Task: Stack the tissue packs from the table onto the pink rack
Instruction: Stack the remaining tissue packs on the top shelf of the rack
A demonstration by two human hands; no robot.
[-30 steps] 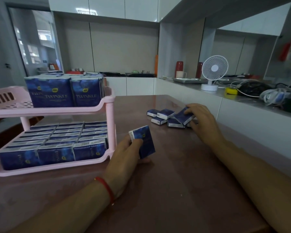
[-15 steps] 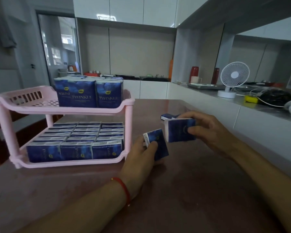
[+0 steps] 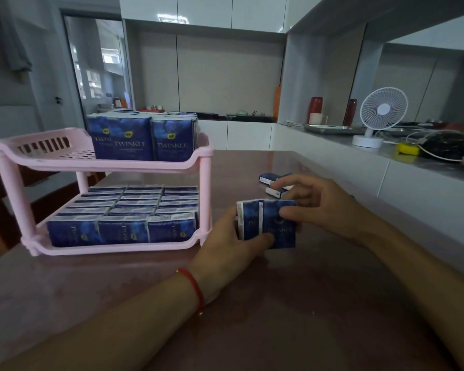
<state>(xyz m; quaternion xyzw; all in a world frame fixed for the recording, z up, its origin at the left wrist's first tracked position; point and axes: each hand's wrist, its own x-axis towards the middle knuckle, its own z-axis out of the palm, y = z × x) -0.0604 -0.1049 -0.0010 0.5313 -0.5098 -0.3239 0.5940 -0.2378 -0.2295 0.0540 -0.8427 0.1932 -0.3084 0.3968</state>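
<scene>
Both hands meet over the table [image 3: 292, 303] in the head view, the only one I have. My left hand [image 3: 225, 245] grips the two held tissue packs [image 3: 268, 224] from below and from the left, thumb across the lower front. My right hand [image 3: 319, 207] pinches the same pair from the right, fingertips [image 3: 285, 211] on the front face. The packs stand upright, side by side and touching, faces toward me.

The pink rack [image 3: 198, 156] lies to the left of the hands and a little farther from me, so the left hand is the nearer one. Its lower tier [image 3: 118, 249] looks full, packs set in tight rows. The upper tier [image 3: 46, 153] has taller packs only at its right end; the slotted left part is bare. I judge the pair must go up and leftward onto that tier, long axis kept vertical to match the ones standing there.

The held packs are dark blue, glossy film with pale print and a white seam strip on the left one. They should give slightly under a squeeze, so a light grip will do.

Loose packs [image 3: 268, 179] lie flat on the table just beyond the right hand, partly hidden by its fingers; I cannot count them.
</scene>
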